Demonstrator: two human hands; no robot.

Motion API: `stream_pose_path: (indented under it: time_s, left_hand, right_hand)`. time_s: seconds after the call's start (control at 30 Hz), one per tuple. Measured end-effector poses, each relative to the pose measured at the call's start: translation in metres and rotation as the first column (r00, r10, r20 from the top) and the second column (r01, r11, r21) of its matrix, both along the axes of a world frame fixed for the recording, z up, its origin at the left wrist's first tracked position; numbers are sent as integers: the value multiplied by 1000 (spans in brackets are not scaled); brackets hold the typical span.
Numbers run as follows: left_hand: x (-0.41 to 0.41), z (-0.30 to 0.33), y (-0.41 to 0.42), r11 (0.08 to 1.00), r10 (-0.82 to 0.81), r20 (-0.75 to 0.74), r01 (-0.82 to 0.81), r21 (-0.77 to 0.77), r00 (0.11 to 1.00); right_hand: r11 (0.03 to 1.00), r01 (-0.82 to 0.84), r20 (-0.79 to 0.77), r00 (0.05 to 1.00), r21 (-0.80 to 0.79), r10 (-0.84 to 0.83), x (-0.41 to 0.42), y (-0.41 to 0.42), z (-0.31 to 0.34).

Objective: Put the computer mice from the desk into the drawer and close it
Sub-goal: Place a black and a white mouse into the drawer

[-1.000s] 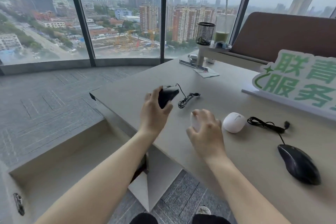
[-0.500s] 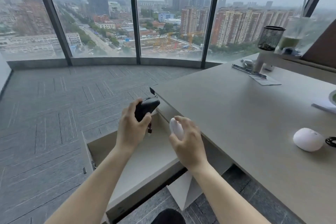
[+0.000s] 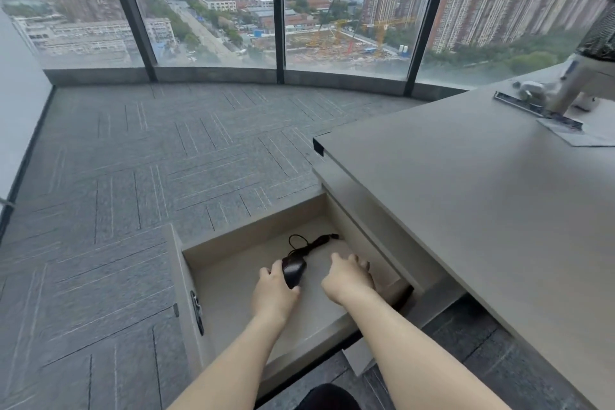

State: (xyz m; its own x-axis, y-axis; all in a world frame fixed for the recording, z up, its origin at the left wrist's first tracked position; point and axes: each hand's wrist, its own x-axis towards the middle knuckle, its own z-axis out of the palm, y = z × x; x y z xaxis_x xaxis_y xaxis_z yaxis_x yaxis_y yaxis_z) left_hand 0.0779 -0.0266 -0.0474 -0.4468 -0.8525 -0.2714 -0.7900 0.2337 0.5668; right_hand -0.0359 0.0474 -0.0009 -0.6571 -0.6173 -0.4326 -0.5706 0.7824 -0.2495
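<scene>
The beige drawer (image 3: 186, 280) stands pulled out from the left side of the desk (image 3: 482, 210). Inside it my left hand (image 3: 274, 293) grips a black wired mouse (image 3: 293, 271) low over the drawer floor; its black cable (image 3: 311, 245) lies coiled further back in the drawer. My right hand (image 3: 347, 276) is down in the drawer beside it, fingers curled downward; the white mouse it carried is hidden under the hand, so I cannot tell whether it still holds it. No other mice are in view.
Grey carpet tiles (image 3: 133, 160) surround the drawer, with floor-to-ceiling windows (image 3: 216, 3) behind. At the desk's far right stand a white stand (image 3: 572, 86), a metal strip (image 3: 535, 110) and a paper (image 3: 579, 136).
Both hands have moved from above the desk edge down into the open drawer. The black mouse's cable now lies on the drawer floor. My view has swung left and down.
</scene>
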Motion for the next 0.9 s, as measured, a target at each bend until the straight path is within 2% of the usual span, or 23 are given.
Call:
stream_pose_path:
  time_s: [0.1,0.23,0.37,0.5,0.63,0.8,0.9]
  left_hand:
    - [-1,-10,-6,1000,-25,15,25,-14,1000]
    - [2,-5,-21,997,79,-129,-77,16,988]
    - [2,27,-29,994,80,-271,-97,-50,959]
    - [-16,79,-19,987,-5,-420,-62,-145,907]
    - [-47,130,31,973,-177,-532,65,-222,828]
    - [-98,163,131,905,-424,-567,332,-264,706]
    - [-136,171,193,828,-554,-506,502,-250,662]
  right_hand:
    - [998,-38,-21,999,55,39,-4,-10,-14]
    - [999,-43,-18,999,19,43,0,-19,-20]
    - [975,-17,-44,999,-223,7,-2,-12,5]
    - [849,-70,-111,994,-523,14,5,14,62]
    - [666,-100,-237,964,-739,-118,3,70,122]
    - [574,-14,-310,853,-819,-421,-34,190,158]
    - [557,66,-335,739,-828,-585,-66,275,157]
